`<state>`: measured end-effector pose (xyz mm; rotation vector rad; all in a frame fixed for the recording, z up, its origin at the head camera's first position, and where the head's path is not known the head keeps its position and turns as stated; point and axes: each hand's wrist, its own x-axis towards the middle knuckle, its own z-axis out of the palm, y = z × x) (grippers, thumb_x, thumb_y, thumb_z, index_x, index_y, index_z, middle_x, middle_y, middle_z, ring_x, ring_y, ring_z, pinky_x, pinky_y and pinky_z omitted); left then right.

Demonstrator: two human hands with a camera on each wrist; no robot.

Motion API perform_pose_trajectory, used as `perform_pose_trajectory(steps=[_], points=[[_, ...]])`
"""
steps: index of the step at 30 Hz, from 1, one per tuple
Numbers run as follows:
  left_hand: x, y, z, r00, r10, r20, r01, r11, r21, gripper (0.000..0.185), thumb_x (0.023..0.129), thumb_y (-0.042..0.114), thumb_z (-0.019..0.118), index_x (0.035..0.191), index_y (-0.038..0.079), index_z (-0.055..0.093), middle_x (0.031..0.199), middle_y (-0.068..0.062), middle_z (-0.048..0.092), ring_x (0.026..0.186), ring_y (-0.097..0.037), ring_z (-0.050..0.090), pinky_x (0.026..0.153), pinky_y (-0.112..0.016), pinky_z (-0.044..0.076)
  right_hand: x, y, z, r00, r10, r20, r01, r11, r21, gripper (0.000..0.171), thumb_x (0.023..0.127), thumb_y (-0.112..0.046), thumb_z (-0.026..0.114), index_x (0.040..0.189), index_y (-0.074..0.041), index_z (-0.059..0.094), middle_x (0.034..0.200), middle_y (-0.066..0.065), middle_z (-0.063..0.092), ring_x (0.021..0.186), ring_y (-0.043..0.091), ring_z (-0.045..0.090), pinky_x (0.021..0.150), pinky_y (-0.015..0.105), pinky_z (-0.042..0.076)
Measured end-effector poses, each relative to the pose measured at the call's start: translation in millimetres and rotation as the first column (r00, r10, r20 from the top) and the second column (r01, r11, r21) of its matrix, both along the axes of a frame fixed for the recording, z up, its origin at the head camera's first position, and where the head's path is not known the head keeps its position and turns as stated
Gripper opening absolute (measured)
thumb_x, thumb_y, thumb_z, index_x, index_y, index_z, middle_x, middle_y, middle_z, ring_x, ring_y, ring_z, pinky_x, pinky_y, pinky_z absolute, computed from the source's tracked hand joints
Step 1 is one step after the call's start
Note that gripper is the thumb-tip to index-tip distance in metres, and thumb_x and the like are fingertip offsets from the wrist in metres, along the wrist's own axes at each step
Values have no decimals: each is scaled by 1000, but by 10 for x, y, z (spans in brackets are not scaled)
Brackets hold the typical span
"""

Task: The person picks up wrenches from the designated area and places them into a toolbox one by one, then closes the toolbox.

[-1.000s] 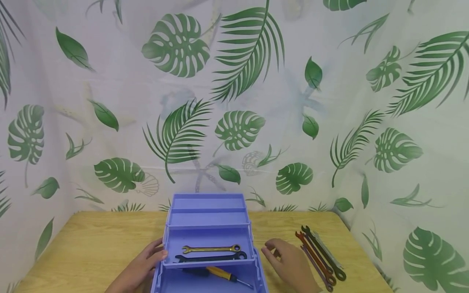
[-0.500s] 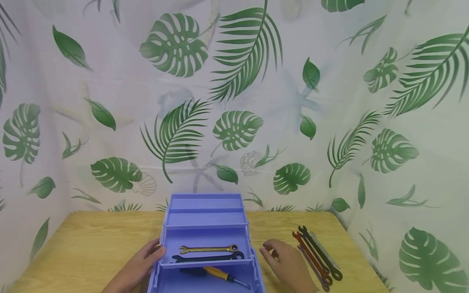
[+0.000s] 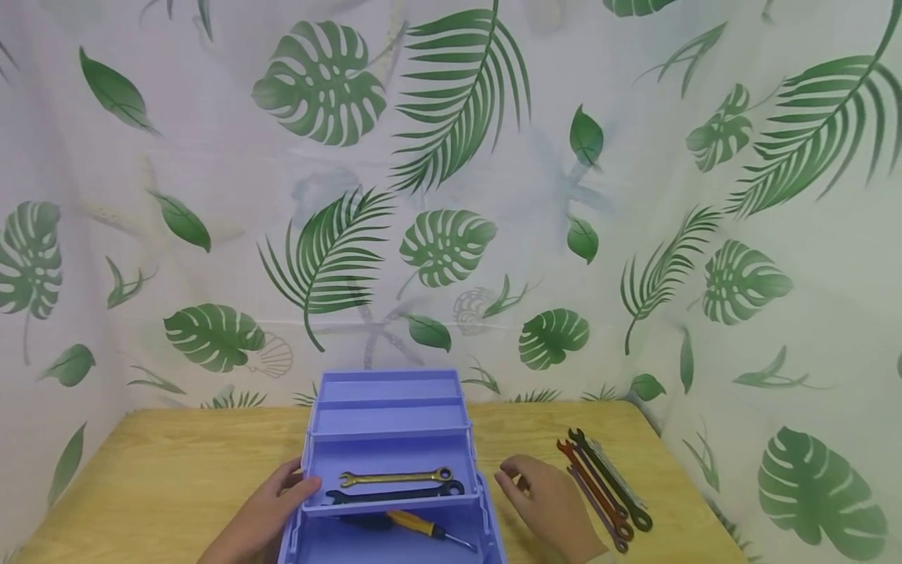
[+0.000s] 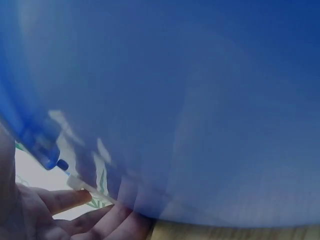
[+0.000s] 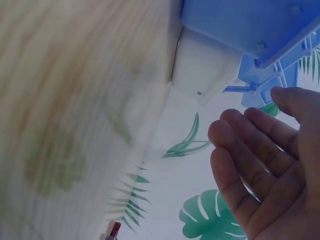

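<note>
- We see the purple toolbox (image 3: 391, 439) standing near the front edge of the bench (image 3: 176, 462), about midway between its left and right edges, with its stepped trays fanned open towards the back.
- Our left hand (image 3: 271, 509) rests against the left end of the middle tray, thumb on its rim, fingers loosely spread rather than clamped; the left wrist view shows little beyond blurred blue plastic and fingertips.
- Our right hand (image 3: 546, 505) hovers just to the right of the box, fingers relaxed and slightly curled, holding nothing.
- A gold wrench (image 3: 395, 475) and a black wrench (image 3: 395, 493) lie in the middle tray, a yellow-handled screwdriver (image 3: 412, 526) in the bottom.
- A row of loose wrenches (image 3: 606, 489) lies towards the right edge of the bench.
- We judge the box a light, stiff, smooth plastic shell made heavier by steel tools; the hinged trays may swing, so both ends of the lower body look the safest hold.
</note>
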<state>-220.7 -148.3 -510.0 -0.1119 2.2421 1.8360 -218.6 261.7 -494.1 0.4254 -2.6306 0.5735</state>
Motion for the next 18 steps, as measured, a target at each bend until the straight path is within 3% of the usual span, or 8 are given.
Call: perform_pose_trajectory(steps=[4,8,12,18], points=[[-23,14,12,1000,8,4,-8,998,-64,81,97,53,65,155,4,38,147,-31,49,121,-40,59,88,-56,59,-7,-1,-8,1000,3,-4,-3,1000,5,7,95,-28,76,92,-22,75,85,-18,71,68,-5,59,59,21,50],[-42,63,8,1000,13,21,-12,999,-31,81,97,54,65,156,5,38,148,-31,48,122,-41,59,86,-55,59,8,48,22,1000,-2,17,2,1000,-6,8,97,-27,74,91,-22,75,85,-17,72,69,-5,60,59,21,50],[-50,77,-5,1000,17,24,-17,1000,-16,82,97,55,65,156,5,39,148,-31,49,122,-40,59,87,-54,59,11,171,55,997,-59,55,59,998,-4,4,95,-25,76,92,-23,75,85,-18,70,75,1,64,64,24,53],[-59,42,-12,1000,2,-6,-3,1000,-20,82,96,54,66,156,5,40,145,-29,53,122,-40,61,90,-54,58,-8,581,104,969,-139,205,122,988,91,5,92,-21,79,94,-19,75,86,-11,68,79,9,62,70,34,54]])
